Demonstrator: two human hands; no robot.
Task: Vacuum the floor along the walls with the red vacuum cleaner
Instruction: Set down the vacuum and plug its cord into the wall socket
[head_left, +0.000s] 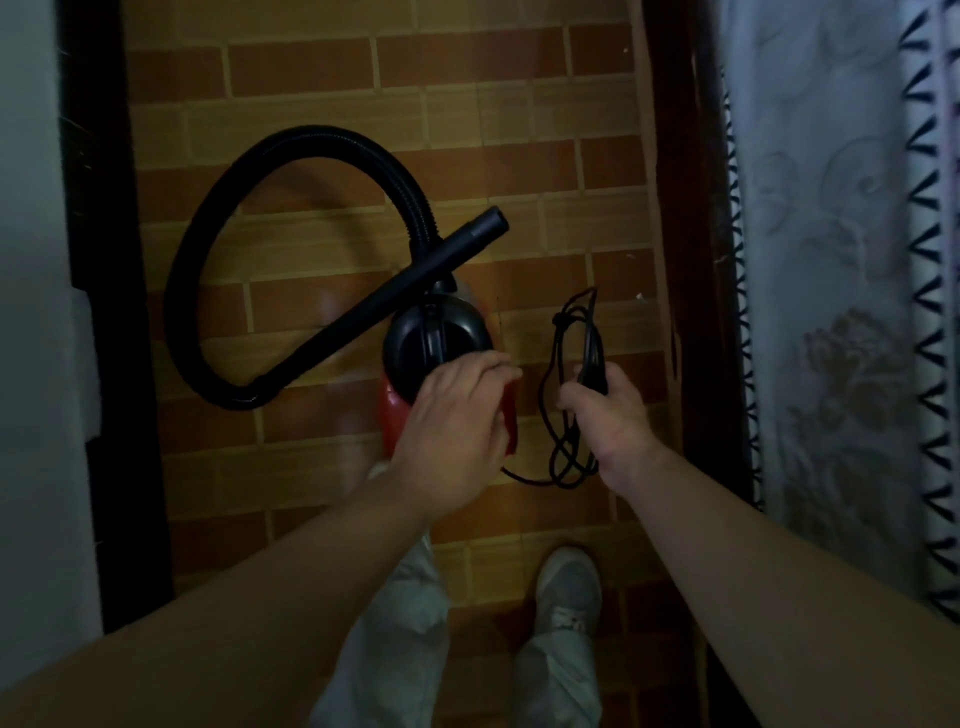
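While the red vacuum cleaner (439, 340) stands on the brick-patterned floor (467, 156) just ahead of the person's feet, the left hand (457, 410) hangs over its rear end and covers part of the red body. The fingers are relaxed and nearly straight, reaching toward the black domed top; whether the palm touches the casing cannot be told. Just right of the machine, a little apart from it, the right hand (608, 415) is clamped round a bundled black power cord (576, 332), its fingers curled about loops that stick up past the knuckles and hang below the wrist. One strand runs from the bundle back under the left hand toward the cleaner. A black ribbed hose (208, 249) leaves the cleaner's front, sweeps round in a wide loop to the left and ends in a rigid black tube (415, 280) lying slanted across the machine's front. A grey shoe (569, 587) and a pale trouser leg (400, 597) show below, a patterned curtain (831, 260) at the right
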